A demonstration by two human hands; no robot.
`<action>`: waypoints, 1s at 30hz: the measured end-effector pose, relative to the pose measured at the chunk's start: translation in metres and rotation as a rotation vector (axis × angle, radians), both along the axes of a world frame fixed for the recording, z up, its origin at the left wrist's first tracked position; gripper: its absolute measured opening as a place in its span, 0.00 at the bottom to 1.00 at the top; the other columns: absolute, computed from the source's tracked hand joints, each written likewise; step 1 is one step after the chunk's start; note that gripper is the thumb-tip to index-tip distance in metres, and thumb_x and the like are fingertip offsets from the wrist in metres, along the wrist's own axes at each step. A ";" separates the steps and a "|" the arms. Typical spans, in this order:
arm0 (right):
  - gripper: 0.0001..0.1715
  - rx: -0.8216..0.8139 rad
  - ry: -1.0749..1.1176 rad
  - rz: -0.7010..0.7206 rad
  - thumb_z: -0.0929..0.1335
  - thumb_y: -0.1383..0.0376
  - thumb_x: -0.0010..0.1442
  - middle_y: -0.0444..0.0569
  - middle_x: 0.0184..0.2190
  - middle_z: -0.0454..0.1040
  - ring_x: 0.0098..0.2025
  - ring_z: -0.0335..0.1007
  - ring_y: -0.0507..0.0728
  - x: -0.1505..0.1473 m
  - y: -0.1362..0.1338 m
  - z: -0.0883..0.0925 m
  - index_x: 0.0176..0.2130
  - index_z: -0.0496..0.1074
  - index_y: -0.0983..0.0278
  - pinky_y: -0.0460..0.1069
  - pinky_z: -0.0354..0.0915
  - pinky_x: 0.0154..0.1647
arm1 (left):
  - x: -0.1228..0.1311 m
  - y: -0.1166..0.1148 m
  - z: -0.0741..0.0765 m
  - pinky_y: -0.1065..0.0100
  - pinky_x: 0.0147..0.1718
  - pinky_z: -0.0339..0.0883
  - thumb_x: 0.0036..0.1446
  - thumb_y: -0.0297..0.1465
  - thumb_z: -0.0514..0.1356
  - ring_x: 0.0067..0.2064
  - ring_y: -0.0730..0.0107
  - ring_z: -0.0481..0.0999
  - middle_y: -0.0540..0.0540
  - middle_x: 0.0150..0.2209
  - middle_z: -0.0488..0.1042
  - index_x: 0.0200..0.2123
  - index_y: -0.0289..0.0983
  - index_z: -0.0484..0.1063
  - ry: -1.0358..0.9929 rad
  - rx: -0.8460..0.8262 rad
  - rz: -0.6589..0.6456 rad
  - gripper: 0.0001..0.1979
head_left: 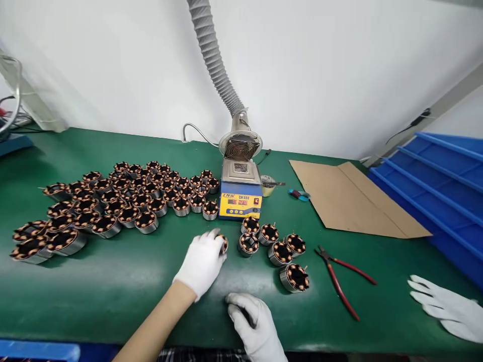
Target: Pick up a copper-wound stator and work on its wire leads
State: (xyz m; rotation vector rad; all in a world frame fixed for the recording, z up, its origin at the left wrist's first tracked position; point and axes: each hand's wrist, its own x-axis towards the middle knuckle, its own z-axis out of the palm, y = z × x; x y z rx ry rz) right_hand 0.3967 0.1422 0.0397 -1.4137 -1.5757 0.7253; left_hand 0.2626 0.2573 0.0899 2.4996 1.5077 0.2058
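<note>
My left hand (202, 261), in a white glove, is closed around a small motor stator (224, 243) with copper windings on the green mat, just left of a small group of stators (274, 246). My right hand (256, 327), also gloved, rests curled at the mat's near edge, and whether it holds anything I cannot tell. A large batch of stators (113, 206) covers the mat to the left. A yellow and blue solder pot (240, 193) stands behind the hands, under a grey fume extraction hose (215, 60).
Red-handled pliers (339, 276) lie right of the small group. A spare white glove (449, 306) lies at the far right edge. Cardboard sheets (350, 198) and blue bins (441, 186) are at the right. A small tin (267, 185) and a blue tool (300, 194) sit beside the pot.
</note>
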 end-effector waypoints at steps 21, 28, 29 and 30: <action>0.16 -0.558 0.488 -0.176 0.74 0.58 0.44 0.44 0.24 0.72 0.27 0.68 0.53 -0.011 0.014 0.025 0.30 0.69 0.63 0.47 0.65 0.28 | -0.009 -0.088 -0.034 0.54 0.38 0.71 0.47 0.27 0.64 0.44 0.51 0.74 0.35 0.49 0.73 0.36 0.36 0.74 -0.053 0.190 -0.010 0.10; 0.17 -0.552 0.500 -0.225 0.68 0.52 0.52 0.41 0.19 0.69 0.20 0.63 0.50 -0.017 0.024 0.017 0.25 0.67 0.62 0.44 0.60 0.18 | -0.011 -0.088 -0.043 0.55 0.37 0.72 0.49 0.28 0.63 0.42 0.54 0.75 0.36 0.46 0.74 0.40 0.38 0.71 -0.189 0.299 -0.015 0.13; 0.17 -0.581 0.555 -0.218 0.69 0.52 0.51 0.41 0.17 0.67 0.17 0.60 0.49 -0.014 0.027 0.016 0.25 0.67 0.63 0.43 0.58 0.15 | -0.011 -0.088 -0.043 0.55 0.38 0.72 0.49 0.28 0.63 0.42 0.54 0.75 0.36 0.46 0.74 0.39 0.37 0.71 -0.196 0.295 -0.019 0.12; 0.18 -0.606 0.629 -0.214 0.70 0.51 0.50 0.40 0.15 0.66 0.14 0.58 0.48 -0.011 0.029 0.015 0.24 0.66 0.63 0.43 0.54 0.12 | -0.011 -0.088 -0.043 0.55 0.38 0.72 0.49 0.28 0.63 0.42 0.54 0.75 0.37 0.46 0.74 0.39 0.37 0.71 -0.202 0.291 -0.021 0.12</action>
